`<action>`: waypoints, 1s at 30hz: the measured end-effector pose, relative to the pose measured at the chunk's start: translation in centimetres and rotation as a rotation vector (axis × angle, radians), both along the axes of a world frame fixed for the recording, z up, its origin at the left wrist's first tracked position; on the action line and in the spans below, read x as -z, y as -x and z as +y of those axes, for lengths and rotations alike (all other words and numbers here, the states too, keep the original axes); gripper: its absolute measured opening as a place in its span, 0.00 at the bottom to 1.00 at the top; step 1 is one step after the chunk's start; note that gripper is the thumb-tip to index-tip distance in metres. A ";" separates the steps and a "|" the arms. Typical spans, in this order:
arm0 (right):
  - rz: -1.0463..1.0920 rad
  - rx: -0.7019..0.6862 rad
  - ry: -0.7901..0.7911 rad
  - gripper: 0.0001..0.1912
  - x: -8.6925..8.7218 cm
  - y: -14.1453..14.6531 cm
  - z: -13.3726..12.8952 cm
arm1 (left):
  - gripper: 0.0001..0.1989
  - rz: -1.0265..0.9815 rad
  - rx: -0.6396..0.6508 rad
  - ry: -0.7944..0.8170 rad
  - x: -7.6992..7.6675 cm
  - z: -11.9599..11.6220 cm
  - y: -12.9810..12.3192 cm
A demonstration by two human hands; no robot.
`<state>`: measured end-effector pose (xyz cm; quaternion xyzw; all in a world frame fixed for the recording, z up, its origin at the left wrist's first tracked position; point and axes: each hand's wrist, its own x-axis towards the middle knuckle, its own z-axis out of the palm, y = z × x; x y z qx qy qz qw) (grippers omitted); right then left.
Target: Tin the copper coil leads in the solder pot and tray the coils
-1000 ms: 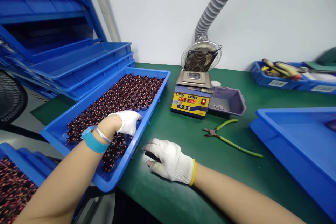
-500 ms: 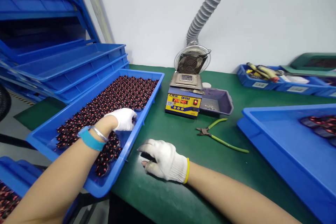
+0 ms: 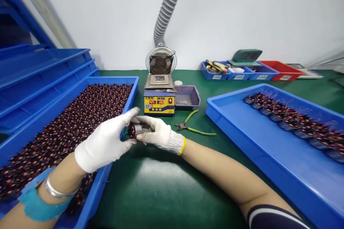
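"How's the grip?"
"Right hand [image 3: 162,135] clamped on a wound stator [image 3: 138,129]; left hand [image 3: 103,145] curls by its end, contact unclear."
"Where's the stator?"
"Over the bench [image 3: 161,186], just off the right edge of the left tray [image 3: 101,182]."
"Risk?"
"A loose pinch could drop it, denting its windings [image 3: 131,131]."

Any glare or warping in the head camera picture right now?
Head view: whitish glare on the green table, low centre; head view: the right tray looks stretched toward the lower corner, likely lens distortion; head view: red digits on the yellow-fronted machine are readable.
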<state>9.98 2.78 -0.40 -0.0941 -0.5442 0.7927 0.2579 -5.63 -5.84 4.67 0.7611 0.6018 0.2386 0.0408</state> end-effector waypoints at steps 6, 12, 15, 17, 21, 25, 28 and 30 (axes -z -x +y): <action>0.025 0.129 0.007 0.28 0.1 -0.2 1.0 | 0.49 -0.645 -0.162 -0.021 -1.7 0.3 1.6; 0.167 0.166 0.112 0.26 0.2 -0.2 2.0 | 0.30 -1.105 -0.140 0.158 0.5 1.8 2.0; 0.195 0.173 0.134 0.26 -0.6 -0.6 2.3 | 0.31 -1.072 -0.099 0.255 2.0 2.0 1.1; 0.174 0.210 0.122 0.26 -1.2 -1.0 2.5 | 0.29 -0.982 -0.023 0.248 2.4 1.9 0.3; 0.120 0.255 0.013 0.27 -1.6 -1.5 2.3 | 0.23 -0.865 -0.043 0.148 2.1 1.7 -1.2; 0.044 0.208 -0.108 0.29 -1.0 -1.3 1.4 | 0.16 -1.003 -0.142 0.103 1.1 1.6 -1.7; 0.089 0.220 -0.070 0.27 -1.0 -1.3 0.9 | 0.14 -1.167 -0.187 0.062 0.0 1.6 -0.4; 0.131 0.241 -0.021 0.26 -1.4 -1.5 0.9 | 0.12 -1.270 -0.212 -0.048 -0.7 1.6 0.8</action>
